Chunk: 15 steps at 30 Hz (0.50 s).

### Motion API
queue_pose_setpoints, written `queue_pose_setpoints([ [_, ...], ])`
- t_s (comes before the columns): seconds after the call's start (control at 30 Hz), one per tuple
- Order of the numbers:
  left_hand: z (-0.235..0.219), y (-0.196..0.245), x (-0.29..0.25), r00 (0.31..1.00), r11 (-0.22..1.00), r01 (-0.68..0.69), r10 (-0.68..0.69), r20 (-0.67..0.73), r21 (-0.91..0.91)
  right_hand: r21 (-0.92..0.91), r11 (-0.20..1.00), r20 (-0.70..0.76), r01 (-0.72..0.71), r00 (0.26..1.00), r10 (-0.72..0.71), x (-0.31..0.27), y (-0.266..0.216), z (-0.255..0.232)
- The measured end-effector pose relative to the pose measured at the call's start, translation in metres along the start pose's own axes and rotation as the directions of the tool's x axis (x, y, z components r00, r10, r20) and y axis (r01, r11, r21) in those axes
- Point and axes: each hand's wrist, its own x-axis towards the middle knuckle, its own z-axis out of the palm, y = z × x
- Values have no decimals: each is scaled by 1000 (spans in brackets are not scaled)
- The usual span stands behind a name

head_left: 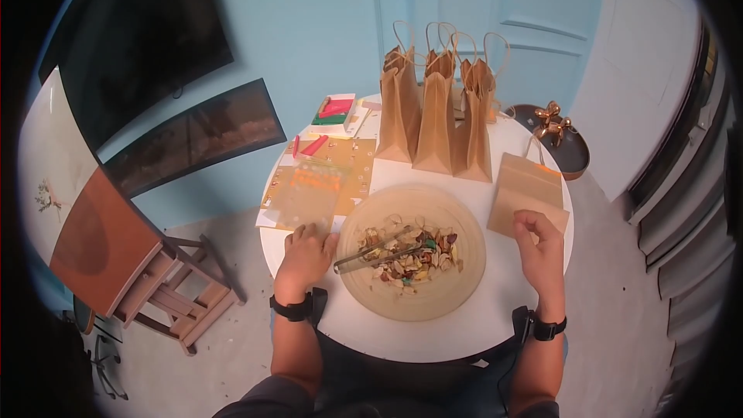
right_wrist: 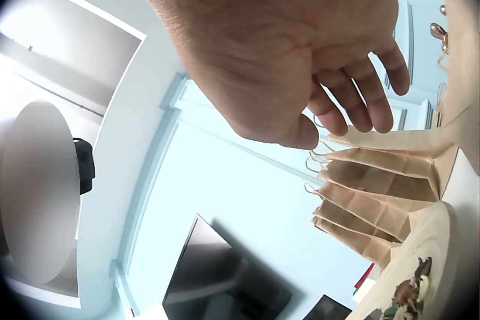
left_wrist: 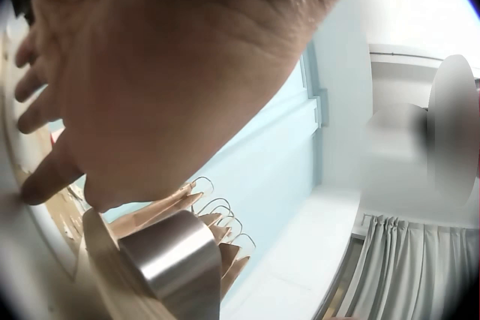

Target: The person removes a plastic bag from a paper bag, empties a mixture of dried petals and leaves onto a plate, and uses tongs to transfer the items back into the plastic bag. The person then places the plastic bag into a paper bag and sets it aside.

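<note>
In the head view my left hand [head_left: 304, 258] rests at the table's left, fingertips at the lower edge of a clear plastic bag [head_left: 313, 195] with orange print. Its thumb is close to the handle end of metal tongs [head_left: 346, 264]. The tongs lie across a large round plate [head_left: 418, 200] holding mixed dried, colourful pieces [head_left: 418, 267]. My right hand [head_left: 543, 254] hovers over the near edge of a flat brown paper bag [head_left: 526, 186]. Its fingers bend loosely, with nothing between them in the right wrist view.
Several upright brown paper bags [head_left: 437, 124] with twisted handles stand behind the plate. At back left sits a white box [head_left: 344, 104] with red and green items, beside a patterned sheet [head_left: 357, 156] and pink pieces [head_left: 313, 145]. A wooden stool [head_left: 182, 294] stands left of the table.
</note>
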Motion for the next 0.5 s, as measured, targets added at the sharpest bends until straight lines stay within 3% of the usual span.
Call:
queue_pose_setpoints([
  [0.1,-1,-2,3,999,998,43,-42,26,-54,13,1000,19,-11,1000,11,0,0,4],
  [0.27,-7,-3,4,996,989,58,-66,-59,-135,1,1000,34,8,999,-8,-1,-6,9],
  [0.4,-19,1,-4,953,984,-52,-2,-303,-171,104,994,83,-25,996,16,-2,-7,15],
  [0.5,-57,42,-31,899,968,-205,128,-419,-143,244,963,178,-114,982,71,-4,-9,19],
])
